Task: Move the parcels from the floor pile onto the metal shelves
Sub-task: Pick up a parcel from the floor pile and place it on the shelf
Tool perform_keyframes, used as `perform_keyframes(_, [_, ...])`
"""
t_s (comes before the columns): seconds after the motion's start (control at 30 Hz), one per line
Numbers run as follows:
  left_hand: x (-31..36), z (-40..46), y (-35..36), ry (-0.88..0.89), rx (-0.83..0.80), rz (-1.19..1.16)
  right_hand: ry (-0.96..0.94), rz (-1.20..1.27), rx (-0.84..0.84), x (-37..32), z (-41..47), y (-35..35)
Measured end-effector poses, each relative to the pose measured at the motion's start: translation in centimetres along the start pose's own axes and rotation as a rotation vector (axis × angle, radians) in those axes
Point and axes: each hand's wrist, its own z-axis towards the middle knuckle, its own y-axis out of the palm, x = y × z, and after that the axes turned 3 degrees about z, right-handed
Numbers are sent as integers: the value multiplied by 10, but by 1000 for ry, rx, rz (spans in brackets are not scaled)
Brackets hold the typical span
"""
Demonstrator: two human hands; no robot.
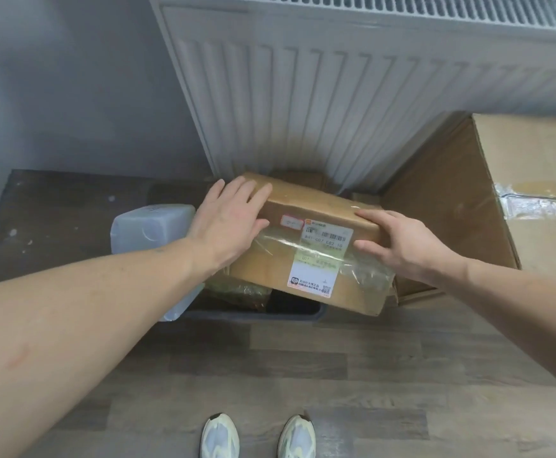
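A brown cardboard parcel (306, 209) with a white shipping label and clear tape lies tilted on top of a pile in a dark bin (253, 314) on the floor. My left hand (230, 223) lies flat on the parcel's left end, fingers straight and spread. My right hand (402, 242) grips the parcel's right edge, fingers over the top and thumb on the near face. Other parcels (240, 292) show beneath it, mostly hidden. No metal shelves are in view.
A white radiator (336, 94) stands on the wall right behind the pile. A large cardboard box (501, 200) sits at the right. A translucent plastic container (151, 226) stands left of the bin. Wood-look floor and my shoes (260, 436) lie below.
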Motion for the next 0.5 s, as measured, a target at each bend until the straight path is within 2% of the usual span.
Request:
perform_keyframes(0.13, [-5,-24,-43,94,-89,24,130,89,-173,-18,-16,-38])
perform_keyframes(0.3, [-14,-55,-104,180,-229,85,194,208,-268,-47,-33,-87])
perform_keyframes(0.4, [-14,-78,-141,172,-165,194,197,320,-311,-77,-50,-126])
perform_keyframes(0.5, [-19,-99,-180,95,-60,258,197,319,-391,-111,-70,-169])
